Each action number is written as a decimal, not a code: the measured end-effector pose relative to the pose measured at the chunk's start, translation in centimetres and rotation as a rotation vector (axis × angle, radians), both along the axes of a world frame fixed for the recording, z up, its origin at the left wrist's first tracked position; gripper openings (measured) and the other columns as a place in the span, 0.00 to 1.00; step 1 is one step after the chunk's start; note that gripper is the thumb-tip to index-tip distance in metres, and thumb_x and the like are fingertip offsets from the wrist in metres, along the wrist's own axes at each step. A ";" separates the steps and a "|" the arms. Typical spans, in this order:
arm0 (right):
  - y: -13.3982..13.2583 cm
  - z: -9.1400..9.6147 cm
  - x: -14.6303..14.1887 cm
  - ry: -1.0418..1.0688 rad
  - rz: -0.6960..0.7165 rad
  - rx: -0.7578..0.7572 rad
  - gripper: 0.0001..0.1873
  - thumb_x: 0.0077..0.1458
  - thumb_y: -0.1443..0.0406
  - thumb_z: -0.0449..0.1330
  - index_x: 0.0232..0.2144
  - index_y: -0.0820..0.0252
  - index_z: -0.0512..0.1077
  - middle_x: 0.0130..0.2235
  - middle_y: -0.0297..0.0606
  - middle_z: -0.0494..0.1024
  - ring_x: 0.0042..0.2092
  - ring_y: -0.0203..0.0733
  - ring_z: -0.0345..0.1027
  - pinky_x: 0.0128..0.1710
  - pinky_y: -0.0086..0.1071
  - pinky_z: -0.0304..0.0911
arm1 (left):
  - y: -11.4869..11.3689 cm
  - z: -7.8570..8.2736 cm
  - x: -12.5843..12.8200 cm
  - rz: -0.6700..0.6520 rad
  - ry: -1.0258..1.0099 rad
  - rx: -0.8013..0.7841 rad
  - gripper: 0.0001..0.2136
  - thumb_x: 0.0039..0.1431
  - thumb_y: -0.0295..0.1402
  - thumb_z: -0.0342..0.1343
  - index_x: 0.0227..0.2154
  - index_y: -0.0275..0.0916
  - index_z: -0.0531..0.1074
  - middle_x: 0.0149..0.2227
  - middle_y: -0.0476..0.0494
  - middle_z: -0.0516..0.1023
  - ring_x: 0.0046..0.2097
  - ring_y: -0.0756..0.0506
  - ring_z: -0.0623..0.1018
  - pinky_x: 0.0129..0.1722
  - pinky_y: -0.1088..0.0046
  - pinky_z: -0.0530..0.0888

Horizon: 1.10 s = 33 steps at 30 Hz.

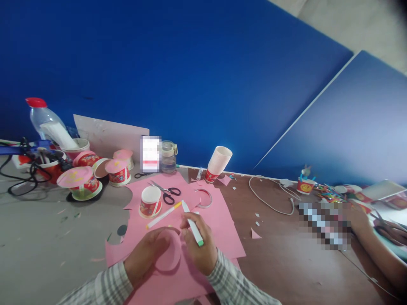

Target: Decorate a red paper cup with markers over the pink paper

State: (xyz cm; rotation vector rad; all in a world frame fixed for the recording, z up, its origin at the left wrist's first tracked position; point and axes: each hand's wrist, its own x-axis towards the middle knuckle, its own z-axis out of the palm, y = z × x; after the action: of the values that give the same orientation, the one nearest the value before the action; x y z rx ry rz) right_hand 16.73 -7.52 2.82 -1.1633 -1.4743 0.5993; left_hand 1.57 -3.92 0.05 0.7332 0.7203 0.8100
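Note:
My left hand (144, 254) is closed on a round pink paper disc (170, 256), its fingers partly behind the disc. Between the fingers of my right hand (202, 248) is a white marker (193, 228) with a green end, slanted beside the disc. Both hands are over large pink paper sheets (219, 224). Just beyond them lie a white marker with a yellow end (163, 215), black-handled scissors (170, 195) and a roll of tape (205, 198). An upturned red-and-white paper cup (150, 202) stands on the paper too.
Cups with pink paper tops (117, 172) stand at the left, near a red-capped bottle (40, 112). At the back are a water jar (168, 156) and stacked paper cups (219, 161). A white cable (270, 207) crosses the table's right side, where another person's arm (372, 241) reaches in.

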 end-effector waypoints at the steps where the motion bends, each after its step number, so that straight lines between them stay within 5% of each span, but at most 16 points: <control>1: -0.1 0.0 -0.1 0.007 0.028 -0.015 0.18 0.48 0.75 0.56 0.42 0.55 0.68 0.30 0.34 0.76 0.30 0.43 0.72 0.32 0.32 0.68 | 0.0 -0.1 0.0 -0.024 -0.024 0.030 0.11 0.36 0.31 0.62 0.27 0.33 0.77 0.22 0.40 0.78 0.28 0.37 0.73 0.28 0.60 0.70; 5: -0.3 -0.4 -0.7 -0.045 0.061 -0.060 0.21 0.47 0.74 0.58 0.44 0.54 0.68 0.33 0.35 0.76 0.33 0.45 0.71 0.36 0.34 0.67 | 0.1 0.2 0.0 -0.069 -0.051 0.073 0.06 0.40 0.30 0.60 0.24 0.33 0.77 0.23 0.40 0.78 0.29 0.37 0.73 0.30 0.61 0.70; 9: -0.2 -0.9 -1.0 -0.071 0.024 -0.062 0.22 0.46 0.75 0.58 0.44 0.53 0.68 0.33 0.35 0.76 0.35 0.46 0.71 0.37 0.34 0.67 | 0.0 0.3 -0.1 -0.089 -0.058 -0.034 0.12 0.35 0.25 0.62 0.29 0.33 0.77 0.25 0.38 0.80 0.30 0.36 0.75 0.30 0.61 0.71; 14: 0.6 -1.5 -0.8 0.177 -0.069 -0.110 0.15 0.46 0.72 0.58 0.39 0.56 0.71 0.26 0.32 0.75 0.27 0.41 0.69 0.29 0.31 0.66 | 0.0 0.2 -0.2 -0.102 -0.074 -0.083 0.12 0.34 0.26 0.62 0.28 0.33 0.77 0.20 0.40 0.78 0.26 0.36 0.74 0.25 0.62 0.70; 17: 1.4 -2.0 -0.2 0.486 -0.076 -0.206 0.09 0.46 0.65 0.61 0.32 0.60 0.74 0.20 0.32 0.73 0.19 0.37 0.62 0.19 0.27 0.60 | 0.1 0.7 -0.2 -0.135 -0.062 0.036 0.05 0.36 0.28 0.61 0.21 0.33 0.77 0.21 0.40 0.75 0.25 0.38 0.73 0.24 0.64 0.69; 20: 2.4 -2.6 0.7 0.646 -0.090 -0.232 0.16 0.46 0.54 0.59 0.29 0.62 0.74 0.11 0.28 0.67 0.13 0.33 0.54 0.13 0.24 0.51 | 0.1 1.1 -0.2 -0.172 -0.052 0.207 0.06 0.40 0.31 0.58 0.18 0.33 0.77 0.24 0.39 0.74 0.26 0.38 0.72 0.26 0.62 0.68; 25: 3.5 -2.5 1.7 0.758 -0.145 -0.222 0.23 0.47 0.48 0.55 0.21 0.62 0.74 0.05 0.20 0.53 0.10 0.30 0.44 0.13 0.24 0.49 | -0.2 0.8 -0.2 -0.219 0.020 0.418 0.07 0.42 0.29 0.54 0.18 0.36 0.78 0.24 0.39 0.74 0.28 0.36 0.71 0.30 0.58 0.67; 33: 3.2 -2.1 1.7 0.746 -0.078 -0.294 0.25 0.41 0.47 0.60 0.15 0.64 0.74 0.04 0.21 0.52 0.09 0.27 0.41 0.12 0.23 0.43 | -0.3 1.2 0.0 -0.281 0.129 0.505 0.10 0.42 0.23 0.50 0.20 0.37 0.78 0.24 0.38 0.77 0.29 0.35 0.73 0.31 0.57 0.67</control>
State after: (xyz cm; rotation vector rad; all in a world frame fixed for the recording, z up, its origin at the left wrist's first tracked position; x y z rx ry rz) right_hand 18.44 -4.36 0.75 -1.0427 -0.7158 1.0804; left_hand 1.52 -4.22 1.28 1.3203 0.5116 0.6937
